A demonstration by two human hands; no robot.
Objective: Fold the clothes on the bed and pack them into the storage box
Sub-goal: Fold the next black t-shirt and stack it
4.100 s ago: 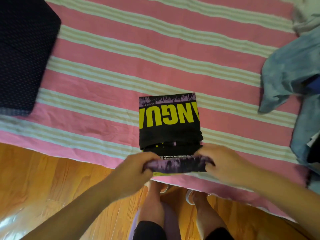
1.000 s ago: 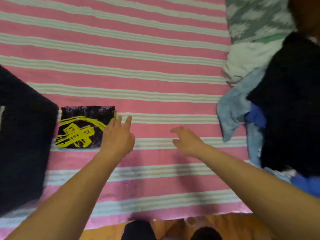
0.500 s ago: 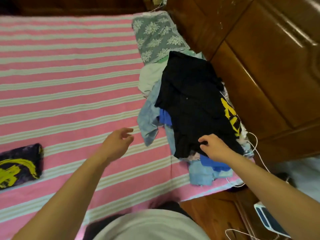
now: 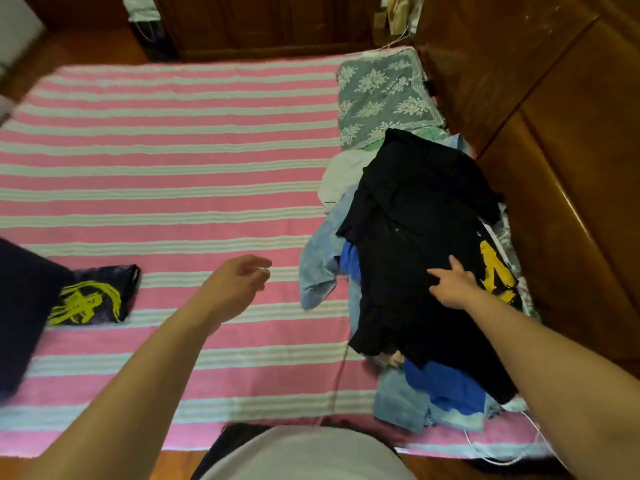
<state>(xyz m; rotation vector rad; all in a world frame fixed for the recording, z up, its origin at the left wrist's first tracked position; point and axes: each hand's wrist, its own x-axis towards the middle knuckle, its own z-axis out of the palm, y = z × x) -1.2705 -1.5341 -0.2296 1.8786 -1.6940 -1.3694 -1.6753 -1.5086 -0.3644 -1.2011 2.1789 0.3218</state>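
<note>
A heap of unfolded clothes lies at the bed's right side, topped by a black garment [image 4: 415, 237] with a yellow print [image 4: 497, 275]. Under it show a light blue garment [image 4: 317, 268] and a bright blue one [image 4: 446, 386]. My right hand [image 4: 450, 284] rests on the black garment with fingers spread. My left hand [image 4: 239, 282] hovers over the striped sheet, fingers loosely curled, holding nothing. A folded black shirt with yellow graphic [image 4: 93, 296] lies at the left, next to the dark storage box [image 4: 24, 306].
The bed has a pink and white striped sheet [image 4: 173, 168]. A grey floral pillow [image 4: 384, 95] sits at the back right. A wooden wardrobe [image 4: 554, 116] stands against the bed's right edge. White cables [image 4: 498, 455] hang at the front right corner.
The folded shirt was set down beside the box and both hands left it. The view swung right to the heap, and my right hand moved up onto the black garment.
</note>
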